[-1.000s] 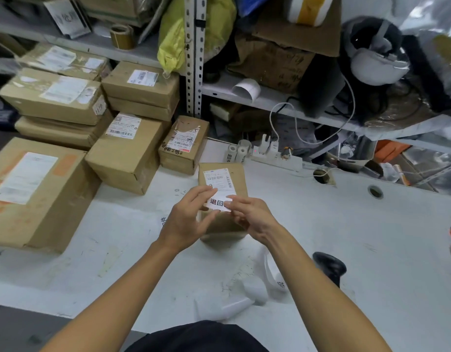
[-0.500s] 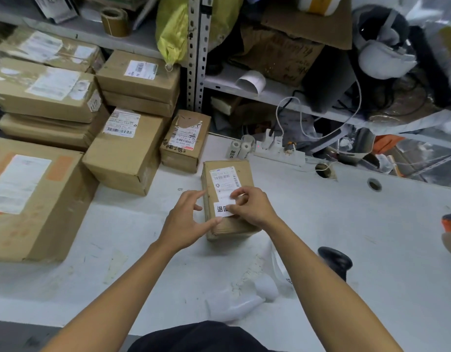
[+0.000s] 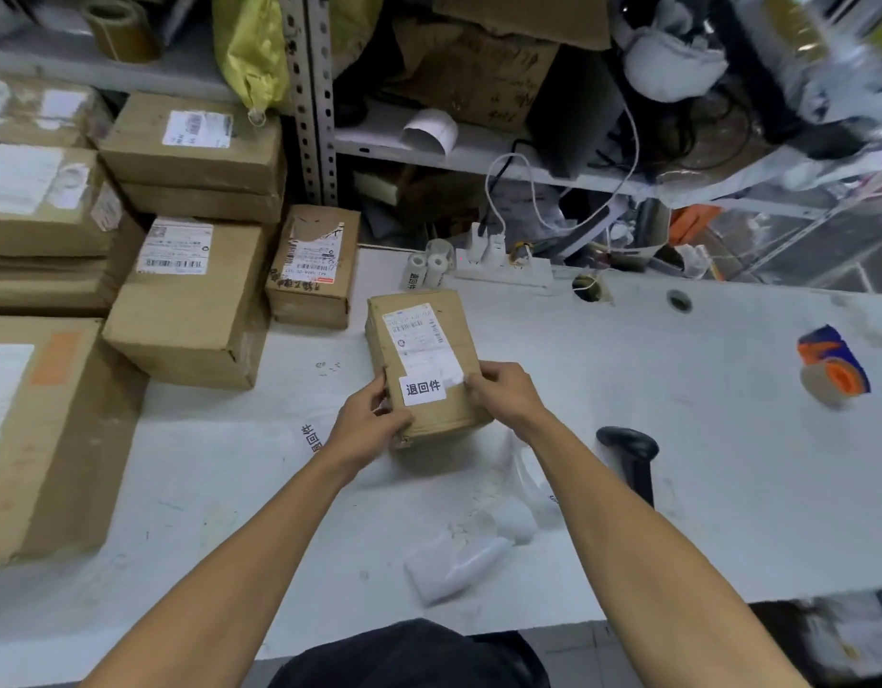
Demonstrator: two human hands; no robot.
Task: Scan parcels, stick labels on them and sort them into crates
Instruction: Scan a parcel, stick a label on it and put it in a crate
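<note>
Both hands are gripping the small brown box point(image 3: 424, 360) lying on the table point(image 3: 677, 439); left hand point(image 3: 374, 419) fingers are wrapping its edge; right hand point(image 3: 503, 394) fingertips are pressing by the white sticker point(image 3: 424, 388).

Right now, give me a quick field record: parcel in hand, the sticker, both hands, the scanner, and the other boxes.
parcel: small brown box flat on the white table
sticker: white label with black characters, on the parcel's top below the shipping label
left hand: grips the parcel's left edge
right hand: fingers on the sticker's right end
scanner: black, standing on the table right of the right forearm
other boxes: stacked at the table's left
</note>
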